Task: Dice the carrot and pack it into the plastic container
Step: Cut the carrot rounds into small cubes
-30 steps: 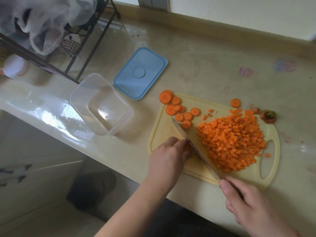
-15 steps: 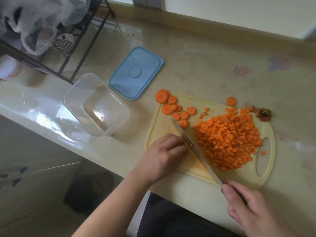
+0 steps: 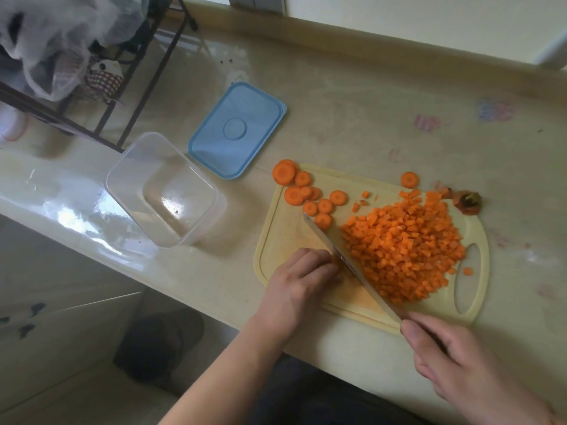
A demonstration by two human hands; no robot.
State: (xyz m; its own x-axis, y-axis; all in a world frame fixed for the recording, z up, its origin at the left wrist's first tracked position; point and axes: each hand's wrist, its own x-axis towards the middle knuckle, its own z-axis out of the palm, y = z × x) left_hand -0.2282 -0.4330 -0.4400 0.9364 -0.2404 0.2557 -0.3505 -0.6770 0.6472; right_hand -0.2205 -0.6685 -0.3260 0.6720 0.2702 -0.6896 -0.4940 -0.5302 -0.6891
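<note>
1. Left hand (image 3: 302,279) is curling over something hidden beside the knife (image 3: 343,259); right hand (image 3: 454,360) is gripping its handle
2. Keep knuckles guiding the blade
3. Diced carrot (image 3: 405,250) is waiting on the board (image 3: 285,234); container (image 3: 162,188) is sitting unfilled

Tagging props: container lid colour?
Light blue lid, flat on the counter; head view.

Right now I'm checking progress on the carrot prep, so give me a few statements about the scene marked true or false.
1. The plastic container already holds diced carrot. False: it holds none.
2. The blue lid lies on the counter beside the container. True.
3. The right hand holds the knife. True.
4. All the carrot is diced. False: round slices remain on the cutting board.
5. The diced pile lies right of the blade. True.
</note>
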